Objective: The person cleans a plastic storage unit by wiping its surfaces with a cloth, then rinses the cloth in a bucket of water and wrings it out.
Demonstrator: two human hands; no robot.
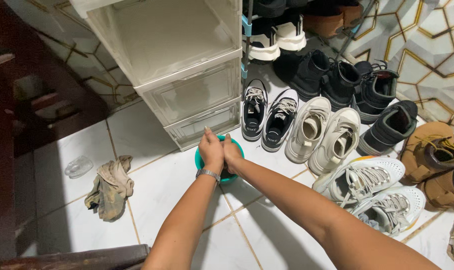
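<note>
Wringing or scrubbing something, looks like, with left hand (pixel 211 151) and right hand (pixel 232 154) pressed together over the teal basin (pixel 238 148) on the floor tiles (pixel 157 185), fingers curled tight on something hidden, so next probably needs a firm squeeze.

Inside of the teal bowl (pixel 201 161) hidden by the left hand (pixel 211 151) and right hand (pixel 232 154); fingertips out of sight, grip impossible to tell. Brown boots (pixel 439 162) cut off by the right edge. Upper shoe rack (pixel 307 20) cropped at the top.
</note>
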